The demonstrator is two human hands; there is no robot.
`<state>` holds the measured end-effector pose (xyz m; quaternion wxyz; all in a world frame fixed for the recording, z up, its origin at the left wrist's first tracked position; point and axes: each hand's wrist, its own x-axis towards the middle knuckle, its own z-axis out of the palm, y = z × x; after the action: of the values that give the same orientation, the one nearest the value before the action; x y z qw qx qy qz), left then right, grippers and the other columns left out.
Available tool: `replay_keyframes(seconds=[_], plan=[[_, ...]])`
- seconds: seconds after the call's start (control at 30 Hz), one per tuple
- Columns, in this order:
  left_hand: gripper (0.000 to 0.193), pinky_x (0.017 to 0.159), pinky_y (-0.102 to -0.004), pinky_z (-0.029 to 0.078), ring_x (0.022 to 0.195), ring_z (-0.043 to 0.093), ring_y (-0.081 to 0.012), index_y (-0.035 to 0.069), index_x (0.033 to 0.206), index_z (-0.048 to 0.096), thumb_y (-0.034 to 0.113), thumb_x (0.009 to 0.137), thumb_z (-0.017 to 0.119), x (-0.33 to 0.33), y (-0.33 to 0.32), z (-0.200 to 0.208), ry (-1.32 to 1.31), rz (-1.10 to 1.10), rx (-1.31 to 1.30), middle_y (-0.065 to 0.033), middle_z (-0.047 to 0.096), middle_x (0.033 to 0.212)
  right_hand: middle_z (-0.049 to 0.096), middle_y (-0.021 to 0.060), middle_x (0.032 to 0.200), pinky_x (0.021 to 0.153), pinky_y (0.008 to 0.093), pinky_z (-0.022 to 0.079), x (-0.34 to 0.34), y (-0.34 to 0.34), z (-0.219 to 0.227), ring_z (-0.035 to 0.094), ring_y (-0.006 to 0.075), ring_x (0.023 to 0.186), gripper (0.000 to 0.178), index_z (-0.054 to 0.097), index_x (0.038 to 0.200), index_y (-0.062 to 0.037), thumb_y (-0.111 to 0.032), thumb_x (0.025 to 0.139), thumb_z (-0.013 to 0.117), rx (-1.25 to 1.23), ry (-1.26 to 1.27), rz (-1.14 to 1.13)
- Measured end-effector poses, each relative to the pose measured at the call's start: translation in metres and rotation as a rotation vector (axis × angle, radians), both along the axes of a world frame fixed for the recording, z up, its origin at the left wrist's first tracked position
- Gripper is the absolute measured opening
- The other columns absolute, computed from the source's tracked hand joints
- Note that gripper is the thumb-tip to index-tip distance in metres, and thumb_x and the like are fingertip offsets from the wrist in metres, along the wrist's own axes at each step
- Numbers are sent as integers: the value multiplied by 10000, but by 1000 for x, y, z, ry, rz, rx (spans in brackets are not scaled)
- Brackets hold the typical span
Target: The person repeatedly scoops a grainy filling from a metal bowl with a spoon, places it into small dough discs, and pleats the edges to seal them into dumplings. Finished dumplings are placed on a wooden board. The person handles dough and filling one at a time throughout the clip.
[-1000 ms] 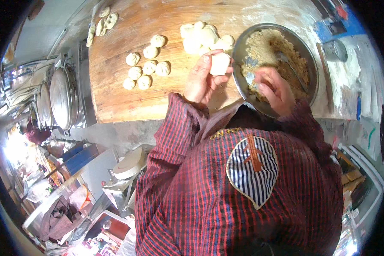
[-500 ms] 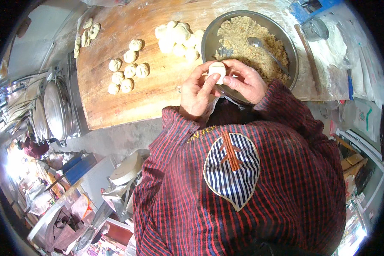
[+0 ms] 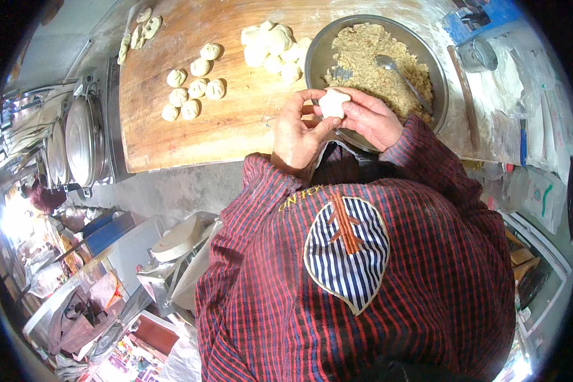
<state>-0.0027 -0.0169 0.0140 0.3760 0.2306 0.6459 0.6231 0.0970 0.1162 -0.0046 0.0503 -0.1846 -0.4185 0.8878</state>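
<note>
Between my two hands is a small white piece of dough (image 3: 335, 104), pinched at its edges and rather star-shaped from above. My left hand (image 3: 294, 134) grips its left side with thumb and fingers. My right hand (image 3: 373, 120) holds the right side, fingers closed around the edge. Both hands are over the near rim of a large metal bowl (image 3: 422, 46). Crumbly tan filling (image 3: 366, 48) lies in that bowl, with a metal spoon (image 3: 404, 79) resting in it. Left of the bowl, plain dough pieces (image 3: 267, 46) sit in a heap.
Several pleated buns (image 3: 197, 88) stand on the wooden board (image 3: 235, 134). Flattened dough pieces (image 3: 137, 35) lie at its far left corner. A rolling pin (image 3: 465, 95), white flour (image 3: 506, 86) and a metal cup (image 3: 477, 56) are right of the bowl. Round metal lids (image 3: 85, 143) stand at the left.
The dough has turned in my hands, from a rounded face with a dark line to a star-like outline. The hands have moved slightly right; the whole view has shifted a little.
</note>
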Motion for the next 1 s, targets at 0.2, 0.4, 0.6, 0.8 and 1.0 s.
replay_keyframes(seconds=[0.2, 0.4, 0.6, 0.8, 1.0], plan=[[345, 711, -263, 500, 810, 602, -156, -18, 1101, 524, -12, 783, 658, 4, -1, -7, -59, 57, 93, -123, 605, 966, 610, 79, 1056, 868, 268, 462, 2, 4, -3, 579, 129, 967, 283, 536, 1146, 21, -5, 865, 544, 413, 23, 12], [233, 692, -273, 501, 810, 599, -140, -44, 1018, 593, 49, 811, 647, 3, 3, -14, 87, 125, -6, -105, 638, 905, 614, 58, 976, 796, 264, 477, 6, 3, -10, 586, 128, 914, 200, 537, 1069, 14, -26, 874, 555, 432, -44, -24], [204, 635, -359, 492, 776, 636, -303, 18, 950, 622, 189, 839, 623, 3, 2, 0, 552, -62, -170, -188, 632, 844, 631, 15, 864, 644, 214, 478, 5, 2, -5, 592, 89, 751, 156, 594, 992, -5, -120, 890, 569, 622, -111, 18], [228, 610, -365, 489, 696, 636, -309, 3, 910, 629, 221, 846, 616, -2, 2, 3, 687, -22, -276, -200, 632, 779, 642, 34, 849, 665, 223, 482, 6, 2, 2, 594, 84, 775, 207, 584, 1009, 20, -151, 893, 573, 386, -144, 70], [225, 685, -312, 483, 755, 602, -232, -20, 997, 604, 158, 859, 602, 2, 5, -1, 278, 46, -104, -151, 615, 870, 619, 40, 917, 688, 232, 489, 3, 0, 1, 595, 116, 790, 256, 538, 1084, 11, -169, 903, 555, 372, 33, -160]])
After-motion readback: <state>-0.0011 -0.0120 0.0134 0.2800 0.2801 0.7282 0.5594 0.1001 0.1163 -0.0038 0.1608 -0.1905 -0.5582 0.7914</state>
